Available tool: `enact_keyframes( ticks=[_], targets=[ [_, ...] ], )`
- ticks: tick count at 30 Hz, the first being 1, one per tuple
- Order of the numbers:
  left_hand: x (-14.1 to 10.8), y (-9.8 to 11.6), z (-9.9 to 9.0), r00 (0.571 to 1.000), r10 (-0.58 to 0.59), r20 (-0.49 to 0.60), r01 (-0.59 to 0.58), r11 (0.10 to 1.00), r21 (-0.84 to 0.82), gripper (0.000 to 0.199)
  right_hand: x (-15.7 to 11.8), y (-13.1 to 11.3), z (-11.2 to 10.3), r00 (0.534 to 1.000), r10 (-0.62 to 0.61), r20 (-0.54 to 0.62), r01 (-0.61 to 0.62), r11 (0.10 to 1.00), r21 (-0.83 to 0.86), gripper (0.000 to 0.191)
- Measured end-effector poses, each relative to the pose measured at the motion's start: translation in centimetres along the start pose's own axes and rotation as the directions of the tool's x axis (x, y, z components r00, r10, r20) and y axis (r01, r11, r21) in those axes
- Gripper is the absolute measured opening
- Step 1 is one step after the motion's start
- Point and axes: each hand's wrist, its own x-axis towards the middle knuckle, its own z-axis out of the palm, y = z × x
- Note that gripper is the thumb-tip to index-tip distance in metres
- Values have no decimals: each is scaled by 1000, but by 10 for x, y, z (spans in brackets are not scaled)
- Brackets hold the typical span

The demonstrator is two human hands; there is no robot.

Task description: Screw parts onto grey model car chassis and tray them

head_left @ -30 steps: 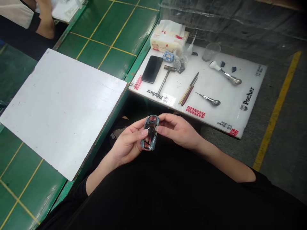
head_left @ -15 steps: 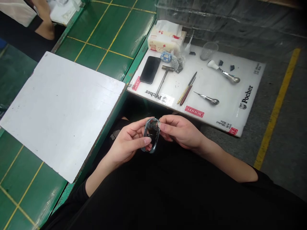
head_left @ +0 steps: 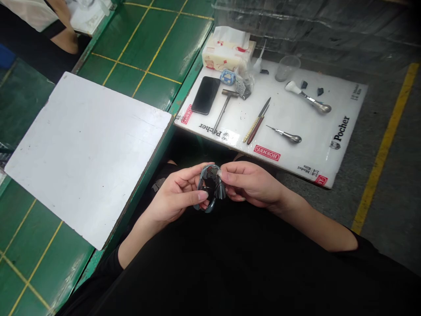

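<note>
Fingers (head_left: 202, 195) of both hands are clasping a grey model car body shell (head_left: 211, 177) at centre frame, left hand (head_left: 174, 197) underneath, right hand (head_left: 251, 184) pinching its top edge, just below the white Pocher mat (head_left: 312, 151)!

left hand (head_left: 174, 194): holds grey model car body (head_left: 211, 186) | right hand (head_left: 253, 184): pinches its upper end

Soft, even indoor light falls from above, leaving a pale glare on the white mat (head_left: 272, 109) and deep shadow below its near edge. The corners darken, the floor stripe (head_left: 383, 149) bends slightly from lens distortion, and the toy car (head_left: 211, 184) looks slightly blurred.
</note>
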Motion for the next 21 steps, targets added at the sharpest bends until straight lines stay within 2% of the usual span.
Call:
enact_keyframes(
  ticks=[4,8,13,15,18,21],
  targets=[
    [2,0,1,1000,-17,-15,17,999,-33,60,-2,1,0,999,-21,-33,20,999,-43,58],
    [4,1,4,997,-50,-64,44,995,-94,60,-3,3,0,990,-108,-86,88,974,-206,53],
    [6,1,3,989,-116,-93,90,966,-243,63,-2,9,0,926,-321,-200,179,838,-516,56],
    [7,0,2,986,-136,-96,106,957,-269,65,-1,11,0,925,-327,-191,188,834,-518,57],
    [9,-3,1,986,-141,-90,112,957,-267,63,-1,12,1,947,-289,-137,207,880,-428,58],
    [9,-5,3,986,-139,-93,111,959,-260,66,0,11,4,945,-301,-129,232,894,-382,56]
  ],
)
